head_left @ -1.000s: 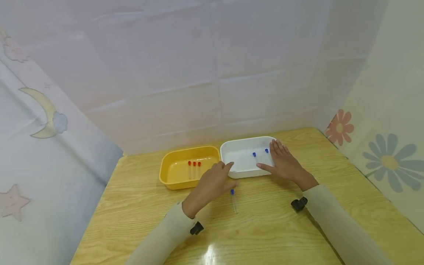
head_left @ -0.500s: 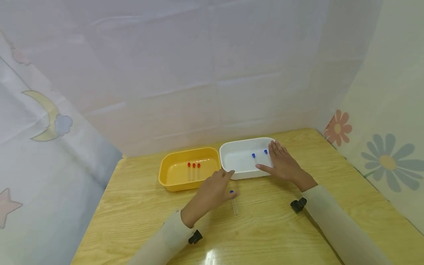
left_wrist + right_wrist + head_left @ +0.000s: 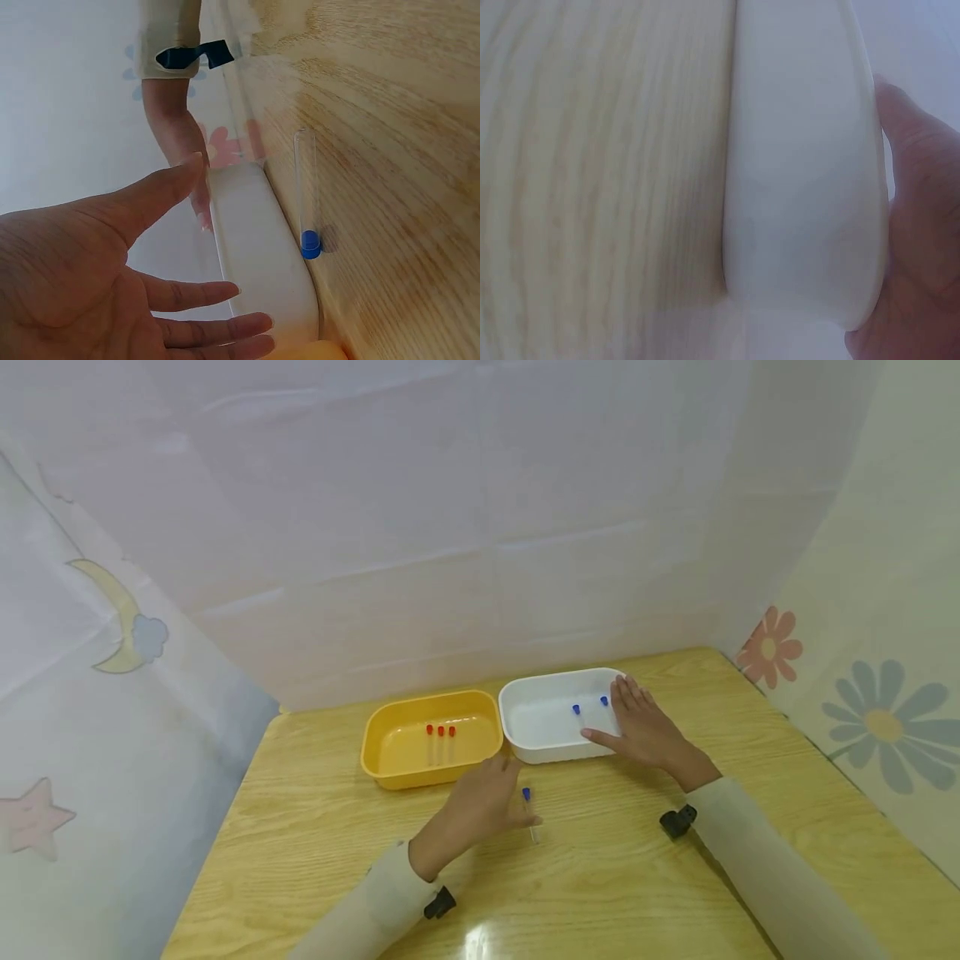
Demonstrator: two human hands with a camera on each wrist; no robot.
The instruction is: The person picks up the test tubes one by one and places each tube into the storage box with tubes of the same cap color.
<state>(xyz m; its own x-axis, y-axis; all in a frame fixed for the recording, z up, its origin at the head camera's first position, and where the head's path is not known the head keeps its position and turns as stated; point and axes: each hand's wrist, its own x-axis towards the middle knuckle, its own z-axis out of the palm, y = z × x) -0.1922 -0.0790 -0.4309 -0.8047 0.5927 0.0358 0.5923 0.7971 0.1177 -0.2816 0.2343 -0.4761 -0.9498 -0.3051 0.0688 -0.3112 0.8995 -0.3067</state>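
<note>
A clear test tube with a blue cap (image 3: 527, 794) lies on the table in front of the white tray (image 3: 542, 727). My left hand (image 3: 480, 806) hovers beside it, fingers spread and holding nothing; in the head view the thumb overlaps the tube's middle. From the left wrist, a gap shows between that hand (image 3: 112, 277) and the tube (image 3: 306, 187). My right hand (image 3: 643, 733) rests on the white tray's right end, fingers straight over the rim and thumb along the front. Inside that tray lie two blue-capped tubes (image 3: 576, 711), partly hidden by the right hand.
Left of the white tray, right up against it, stands a yellow tray (image 3: 388, 770) with three red-capped tubes (image 3: 440, 732). Both trays stand near the back of the wooden table (image 3: 600, 877). Patterned cloth walls (image 3: 375, 568) enclose the back and sides.
My left hand has drawn back slightly toward me, its thumb sliding from near the blue cap to over the tube's middle. The right hand stays on the white tray.
</note>
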